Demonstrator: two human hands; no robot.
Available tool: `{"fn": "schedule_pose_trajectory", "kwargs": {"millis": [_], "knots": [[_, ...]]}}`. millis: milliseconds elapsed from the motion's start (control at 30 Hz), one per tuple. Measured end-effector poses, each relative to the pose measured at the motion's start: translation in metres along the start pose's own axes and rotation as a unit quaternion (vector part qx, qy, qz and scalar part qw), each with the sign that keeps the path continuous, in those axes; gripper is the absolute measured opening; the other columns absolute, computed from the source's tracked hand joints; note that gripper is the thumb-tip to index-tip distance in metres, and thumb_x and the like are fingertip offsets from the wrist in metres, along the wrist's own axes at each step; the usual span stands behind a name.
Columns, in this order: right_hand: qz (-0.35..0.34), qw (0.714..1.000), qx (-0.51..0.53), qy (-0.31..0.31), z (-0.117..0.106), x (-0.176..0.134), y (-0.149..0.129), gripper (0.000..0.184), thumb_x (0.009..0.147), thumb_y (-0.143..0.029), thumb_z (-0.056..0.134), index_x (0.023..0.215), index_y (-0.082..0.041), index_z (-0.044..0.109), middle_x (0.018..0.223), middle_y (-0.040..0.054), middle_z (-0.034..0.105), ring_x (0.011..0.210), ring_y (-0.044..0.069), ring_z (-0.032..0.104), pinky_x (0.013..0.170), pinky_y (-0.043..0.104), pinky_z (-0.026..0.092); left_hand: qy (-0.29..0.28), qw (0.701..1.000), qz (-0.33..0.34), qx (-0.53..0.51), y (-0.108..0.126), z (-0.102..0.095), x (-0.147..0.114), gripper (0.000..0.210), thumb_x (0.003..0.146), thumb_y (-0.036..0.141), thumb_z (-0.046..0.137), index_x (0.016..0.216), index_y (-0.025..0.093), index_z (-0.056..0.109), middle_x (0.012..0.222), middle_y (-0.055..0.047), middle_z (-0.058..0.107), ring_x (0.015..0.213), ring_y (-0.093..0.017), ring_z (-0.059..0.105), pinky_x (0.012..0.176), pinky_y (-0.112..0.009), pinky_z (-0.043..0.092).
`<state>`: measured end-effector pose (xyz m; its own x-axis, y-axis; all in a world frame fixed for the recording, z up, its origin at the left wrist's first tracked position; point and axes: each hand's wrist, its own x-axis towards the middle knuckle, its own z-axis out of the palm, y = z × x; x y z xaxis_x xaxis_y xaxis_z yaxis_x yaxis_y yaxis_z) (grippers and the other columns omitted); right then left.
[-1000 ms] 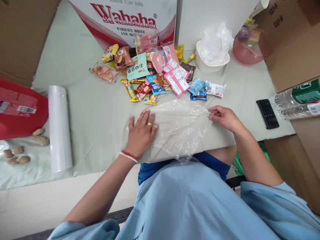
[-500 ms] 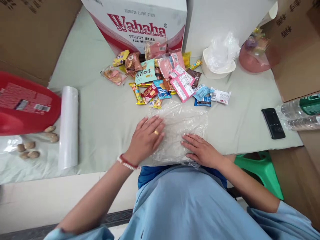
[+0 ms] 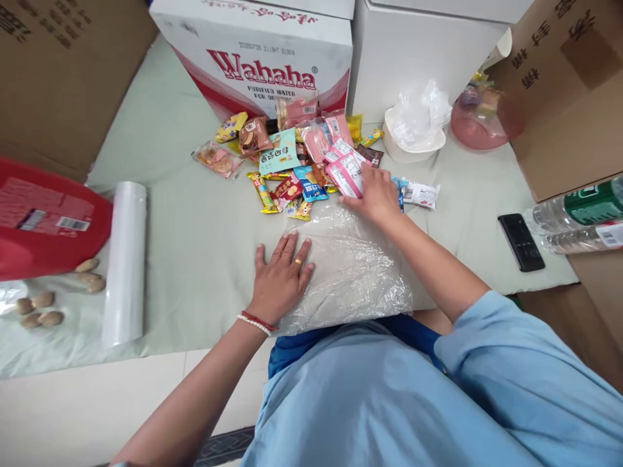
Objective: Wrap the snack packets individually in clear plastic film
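A clear plastic bag point(image 3: 355, 272) lies flat at the table's front edge. My left hand point(image 3: 281, 272) rests palm down on its left side, fingers spread. Beyond the bag is a pile of wrapped snacks, among them a mint-green packet point(image 3: 280, 154), a red packet point(image 3: 286, 192) and a blue packet point(image 3: 310, 183). My right hand point(image 3: 377, 194) reaches across the bag to the pile's right side. Its thumb and fingers close around the lower end of a pink-and-white snack packet point(image 3: 344, 174); the fingertips are partly hidden. A white wrapped snack point(image 3: 421, 194) lies just right of this hand.
A Wahaha carton point(image 3: 263, 58) stands behind the snacks, with a white bowl point(image 3: 413, 149) holding crumpled plastic to its right. On the left are a plastic roll point(image 3: 125, 263), a red container point(image 3: 48, 220) and several walnuts point(image 3: 43, 299). A phone point(image 3: 520, 242) and bottles point(image 3: 584, 211) lie at right.
My right hand has left the bag and moved forward to the pink-and-white snack packet. The bag looks smoother and more spread out. My left hand's fingers have fanned apart on it.
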<state>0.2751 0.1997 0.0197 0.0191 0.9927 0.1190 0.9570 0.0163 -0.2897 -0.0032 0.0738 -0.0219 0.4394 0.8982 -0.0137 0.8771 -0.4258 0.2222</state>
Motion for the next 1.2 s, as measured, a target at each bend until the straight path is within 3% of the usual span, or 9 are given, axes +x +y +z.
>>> {"fn": "schedule_pose_trajectory", "kwargs": {"millis": [100,200,367,533,633,767,967,1067,1200], "knots": [[-0.023,1.000,-0.018,0.012,0.006,0.024,-0.001,0.089,0.088,-0.049,0.079,0.157,-0.006,0.042,0.143,0.0293,0.056,0.137,0.050,0.044,0.110,0.072,0.041,0.006,1.000,-0.006,-0.008,0.001,0.000,0.001,0.058,0.111,0.048,0.031,0.163,0.025,0.042,0.175,-0.012,0.029,0.162,-0.032,0.032,0.128,-0.072,0.012],[-0.097,0.994,0.003,0.039,-0.025,0.016,0.011,0.083,0.095,-0.054,0.066,0.162,-0.015,0.035,0.147,0.0243,0.052,0.139,0.050,0.041,0.111,0.076,0.036,0.017,1.000,-0.008,-0.025,0.001,0.001,0.000,0.057,0.111,0.048,0.034,0.163,0.027,0.043,0.175,-0.012,0.030,0.162,-0.032,0.031,0.130,-0.070,0.008],[-0.251,0.957,0.040,-0.137,-0.072,-0.060,-0.004,0.079,0.090,-0.043,0.073,0.159,-0.021,0.043,0.141,0.0179,0.059,0.131,0.041,0.052,0.113,0.065,0.042,0.026,0.999,-0.006,-0.044,0.000,0.000,-0.001,0.056,0.111,0.047,0.035,0.163,0.028,0.044,0.174,-0.012,0.032,0.161,-0.032,0.033,0.130,-0.069,0.006],[-0.240,0.947,0.016,-0.212,-0.042,-0.120,-0.027,0.073,0.086,-0.024,0.079,0.154,-0.018,0.053,0.145,0.0195,0.061,0.141,0.041,0.046,0.117,0.060,0.041,0.029,0.999,0.002,-0.043,-0.001,-0.002,-0.001,0.056,0.111,0.046,0.034,0.163,0.028,0.043,0.174,-0.013,0.032,0.161,-0.033,0.034,0.130,-0.069,0.006],[-0.226,0.951,0.027,-0.211,-0.028,-0.102,-0.018,0.068,0.088,-0.041,0.081,0.149,-0.019,0.059,0.154,0.0196,0.055,0.145,0.042,0.042,0.119,0.061,0.039,0.031,0.998,0.004,-0.047,-0.001,-0.002,0.000,0.056,0.111,0.045,0.036,0.164,0.029,0.042,0.174,-0.013,0.033,0.161,-0.033,0.034,0.130,-0.069,0.006],[-0.145,0.985,0.033,-0.090,-0.016,-0.024,-0.001,0.068,0.098,-0.049,0.067,0.155,-0.016,0.050,0.152,0.0205,0.054,0.141,0.040,0.046,0.121,0.060,0.037,0.022,0.998,0.000,-0.050,-0.001,-0.003,0.000,0.057,0.110,0.045,0.036,0.165,0.029,0.040,0.174,-0.013,0.033,0.161,-0.034,0.034,0.130,-0.070,0.004],[-0.061,0.997,-0.017,-0.047,0.022,0.069,0.022,0.092,0.085,-0.054,0.080,0.159,-0.015,0.042,0.149,0.0219,0.048,0.139,0.047,0.041,0.116,0.067,0.038,0.013,0.999,-0.005,-0.037,0.000,-0.004,0.000,0.057,0.111,0.047,0.033,0.165,0.029,0.040,0.175,-0.012,0.031,0.161,-0.032,0.033,0.131,-0.068,0.005],[-0.075,0.996,-0.009,-0.035,0.006,0.060,0.029,0.087,0.087,-0.057,0.077,0.158,-0.019,0.044,0.145,0.0188,0.050,0.138,0.046,0.042,0.116,0.069,0.037,0.013,0.999,-0.003,-0.042,-0.001,-0.004,0.000,0.057,0.111,0.047,0.034,0.164,0.030,0.041,0.174,-0.011,0.032,0.161,-0.032,0.033,0.131,-0.068,0.006],[-0.163,0.983,0.040,-0.080,-0.042,-0.004,0.018,0.087,0.084,-0.056,0.081,0.158,-0.027,0.042,0.145,0.0156,0.051,0.136,0.044,0.045,0.115,0.066,0.037,0.022,0.998,-0.003,-0.052,-0.001,-0.005,0.000,0.056,0.110,0.046,0.036,0.164,0.030,0.041,0.174,-0.012,0.034,0.161,-0.033,0.034,0.131,-0.068,0.006]]}}
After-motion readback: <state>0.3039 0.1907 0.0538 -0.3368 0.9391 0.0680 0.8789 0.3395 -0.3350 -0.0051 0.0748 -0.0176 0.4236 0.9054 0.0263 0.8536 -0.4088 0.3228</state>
